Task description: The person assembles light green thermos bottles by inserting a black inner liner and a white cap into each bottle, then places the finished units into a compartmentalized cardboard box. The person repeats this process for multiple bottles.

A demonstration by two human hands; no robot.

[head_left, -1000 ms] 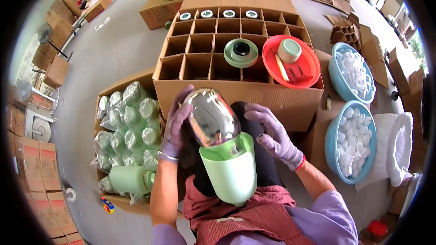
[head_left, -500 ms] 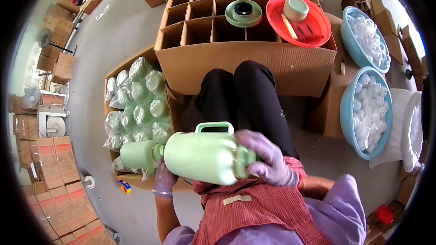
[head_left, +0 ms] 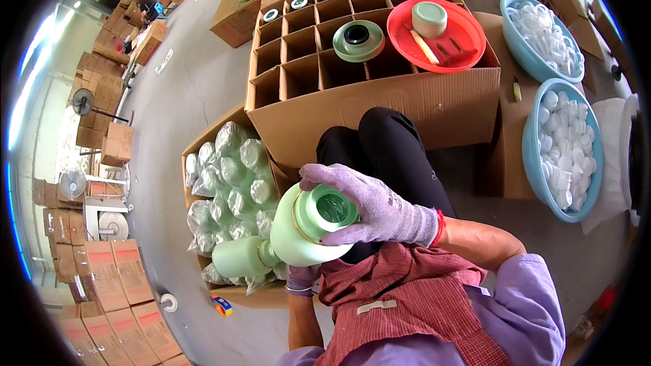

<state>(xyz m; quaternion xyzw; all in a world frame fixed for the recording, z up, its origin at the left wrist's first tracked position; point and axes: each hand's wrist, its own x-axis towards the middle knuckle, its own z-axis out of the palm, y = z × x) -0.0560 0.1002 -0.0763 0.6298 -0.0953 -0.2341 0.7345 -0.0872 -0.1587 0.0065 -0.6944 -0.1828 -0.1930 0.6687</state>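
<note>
A pale green thermos jug (head_left: 290, 234) is held over my lap, its round mouth (head_left: 332, 208) tilted up with a shiny inside showing. My right hand (head_left: 383, 207), in a grey-purple glove, is closed round the neck, thumb at the lower side and fingers across the top. Below the jug, my gloved left hand (head_left: 302, 279) sits against its underside; its fingers are hidden. Beside the jug lies a smaller green bottle-shaped piece (head_left: 237, 257) over the carton at left; whether my left hand touches it I cannot tell.
Plastic-wrapped green items (head_left: 234, 169) fill the left carton. Ahead stands a divided carton (head_left: 380, 98) bearing a green lid-like piece (head_left: 358, 41) and a red bowl (head_left: 468, 57) with a green cup and tools. Blue basins (head_left: 531, 163) of white parts stand right. Blue-yellow tape (head_left: 221, 306) lies on the floor.
The jug has turned from lying sideways to mouth up, and its handle no longer shows. My right hand has shifted up over the neck. The whole view has swung a little.
</note>
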